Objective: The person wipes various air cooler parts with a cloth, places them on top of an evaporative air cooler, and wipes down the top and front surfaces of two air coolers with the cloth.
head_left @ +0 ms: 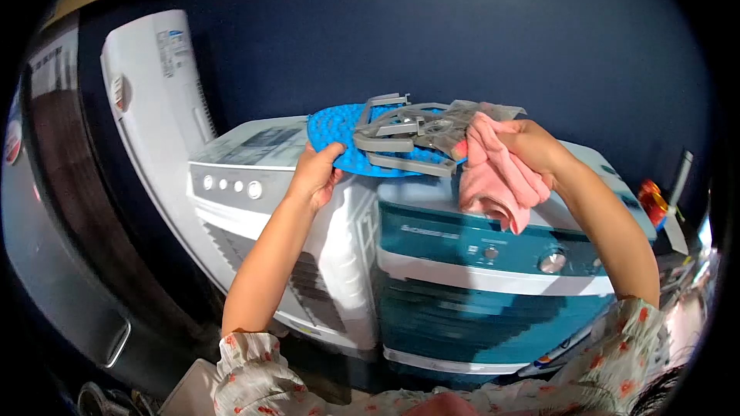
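In the head view I hold a blue bumpy board (330, 127) up in front of me, level above two appliances. My left hand (314, 173) grips its near left edge, thumb on top. Grey plastic frame pieces (397, 142) lie across the board, with a crumpled clear plastic bag (447, 129) at their right end. My right hand (536, 150) is closed on a pink cloth (501, 181), which hangs down at the board's right end. Whether its fingers also grip the board or the bag is hidden by the cloth.
Below stand a white appliance (266, 204) with knobs and a teal one (455, 293) with dials. A long white air-conditioner unit (158, 85) leans at the left against a dark blue wall (462, 23). Red-orange shiny packaging (653, 202) sits at the far right.
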`<state>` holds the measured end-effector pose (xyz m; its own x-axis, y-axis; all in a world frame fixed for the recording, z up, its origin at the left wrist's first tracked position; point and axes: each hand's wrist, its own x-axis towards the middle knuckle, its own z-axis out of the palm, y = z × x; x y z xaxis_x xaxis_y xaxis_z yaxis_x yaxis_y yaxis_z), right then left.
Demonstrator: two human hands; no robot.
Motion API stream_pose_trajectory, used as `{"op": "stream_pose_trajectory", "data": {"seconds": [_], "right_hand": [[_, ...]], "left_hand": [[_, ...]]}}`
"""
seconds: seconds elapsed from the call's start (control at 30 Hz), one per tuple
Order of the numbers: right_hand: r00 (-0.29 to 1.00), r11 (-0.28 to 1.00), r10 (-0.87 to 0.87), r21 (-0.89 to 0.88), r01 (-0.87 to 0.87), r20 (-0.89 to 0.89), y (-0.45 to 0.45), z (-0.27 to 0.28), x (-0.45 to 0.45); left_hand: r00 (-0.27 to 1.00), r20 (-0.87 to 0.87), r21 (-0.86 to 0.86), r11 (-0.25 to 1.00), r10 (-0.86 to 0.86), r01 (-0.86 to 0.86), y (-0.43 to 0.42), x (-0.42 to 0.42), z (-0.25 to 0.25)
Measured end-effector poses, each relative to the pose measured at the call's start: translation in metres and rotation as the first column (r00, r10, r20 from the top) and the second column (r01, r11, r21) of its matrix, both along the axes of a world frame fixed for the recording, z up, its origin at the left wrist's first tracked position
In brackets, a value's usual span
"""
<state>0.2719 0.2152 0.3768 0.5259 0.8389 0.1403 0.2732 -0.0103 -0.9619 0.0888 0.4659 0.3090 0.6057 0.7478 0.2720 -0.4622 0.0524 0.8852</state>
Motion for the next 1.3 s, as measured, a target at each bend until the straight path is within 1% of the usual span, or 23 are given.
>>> {"op": "stream_pose_trajectory", "data": {"seconds": [0.07, 0.17, 0.2, 0.3, 0.33, 0.37, 0.43, 0.47, 0.5, 0.57, 0.6, 0.7, 0.73, 0.8, 0.83, 0.87, 0.9, 0.97, 1.03, 1.1, 1.2, 1.23, 1.3], "right_hand": [[0.996, 0.996, -0.092, -0.007, 0.092, 0.016, -0.039, -0.003, 0.003], [0.988, 0.987, -0.152, 0.052, 0.153, -0.011, -0.090, -0.017, 0.015], [0.992, 0.989, -0.114, 0.093, 0.119, -0.059, -0.106, -0.024, 0.019], [0.973, 0.971, -0.227, 0.062, 0.229, -0.041, -0.146, -0.039, 0.028], [0.970, 0.969, -0.239, 0.057, 0.240, -0.033, -0.158, -0.045, 0.034], [0.969, 0.967, -0.238, 0.074, 0.242, -0.062, -0.163, -0.056, 0.050], [0.955, 0.953, -0.279, 0.098, 0.288, -0.100, -0.187, -0.052, 0.030], [0.966, 0.967, -0.199, 0.128, 0.221, -0.164, -0.197, -0.054, 0.027], [0.966, 0.966, -0.209, 0.120, 0.229, -0.155, -0.207, -0.061, 0.034], [0.946, 0.946, -0.243, 0.162, 0.280, -0.216, -0.223, -0.067, 0.025], [0.955, 0.946, -0.195, 0.216, 0.244, -0.223, -0.204, -0.098, 0.069], [0.930, 0.887, -0.181, 0.355, 0.294, -0.319, -0.221, -0.113, 0.062], [0.927, 0.883, -0.163, 0.370, 0.289, -0.337, -0.231, -0.118, 0.057], [0.926, 0.880, -0.140, 0.385, 0.278, -0.350, -0.253, -0.132, 0.050], [0.925, 0.878, -0.128, 0.392, 0.273, -0.357, -0.262, -0.140, 0.046], [0.914, 0.877, -0.132, 0.384, 0.287, -0.383, -0.269, -0.147, 0.042], [0.902, 0.876, -0.135, 0.376, 0.302, -0.409, -0.275, -0.154, 0.037], [0.892, 0.876, -0.133, 0.370, 0.310, -0.432, -0.287, -0.169, 0.032], [0.897, 0.874, -0.125, 0.381, 0.301, -0.424, -0.298, -0.187, 0.032], [0.891, 0.862, -0.108, 0.405, 0.305, -0.442, -0.306, -0.201, 0.033], [0.861, 0.849, -0.095, 0.411, 0.332, -0.500, -0.317, -0.212, 0.034], [0.849, 0.836, -0.076, 0.430, 0.340, -0.522, -0.319, -0.213, 0.035], [0.822, 0.810, -0.037, 0.465, 0.357, -0.568, -0.322, -0.215, 0.038]], "left_hand": [[0.997, -0.062, 0.018, 0.998, -0.055, 0.057, -0.022, 0.025, -0.001], [0.974, -0.053, 0.015, 0.975, -0.221, 0.222, -0.049, 0.070, -0.008], [0.961, -0.102, 0.027, 0.965, -0.256, 0.260, -0.059, 0.082, -0.007], [0.932, -0.188, 0.093, 0.939, -0.311, 0.332, -0.098, 0.109, -0.003], [0.923, -0.231, 0.132, 0.930, -0.309, 0.344, -0.098, 0.125, -0.006], [0.902, -0.321, 0.144, 0.926, -0.289, 0.348, -0.099, 0.143, -0.010], [0.834, -0.475, 0.160, 0.904, -0.282, 0.396, -0.123, 0.138, 0.007], [0.826, -0.535, 0.217, 0.916, -0.178, 0.338, -0.130, 0.142, 0.011], [0.762, -0.641, 0.308, 0.876, -0.097, 0.371, -0.130, 0.147, 0.017], [0.607, -0.786, 0.463, 0.758, 0.112, 0.460, -0.124, 0.153, 0.027], [0.569, -0.754, 0.610, 0.672, 0.329, 0.420, -0.108, 0.180, 0.014], [0.460, -0.553, 0.823, 0.370, 0.695, 0.431, -0.133, 0.180, 0.037], [0.571, -0.253, 0.963, 0.145, 0.781, 0.228, -0.138, 0.181, 0.034], [0.801, -0.074, 0.997, 0.018, 0.595, 0.078, -0.174, 0.178, 0.045], [0.881, 0.021, 1.000, -0.028, 0.473, -0.009, -0.199, 0.176, 0.052], [0.948, -0.069, 0.996, -0.026, 0.310, 0.081, -0.219, 0.176, 0.051], [0.977, -0.162, 0.985, -0.041, 0.138, 0.169, -0.240, 0.177, 0.049], [0.936, -0.347, 0.923, -0.156, 0.056, 0.352, -0.277, 0.175, 0.041], [0.906, -0.383, 0.858, -0.294, 0.182, 0.422, -0.290, 0.183, 0.030], [0.950, -0.235, 0.870, -0.391, 0.204, 0.299, -0.288, 0.195, 0.018], [0.798, -0.529, 0.749, -0.283, 0.288, 0.599, -0.282, 0.209, 0.039], [0.809, -0.537, 0.752, -0.298, 0.240, 0.587, -0.279, 0.211, 0.045], [0.819, -0.568, 0.802, -0.169, 0.086, 0.574, -0.268, 0.221, 0.050]]}}
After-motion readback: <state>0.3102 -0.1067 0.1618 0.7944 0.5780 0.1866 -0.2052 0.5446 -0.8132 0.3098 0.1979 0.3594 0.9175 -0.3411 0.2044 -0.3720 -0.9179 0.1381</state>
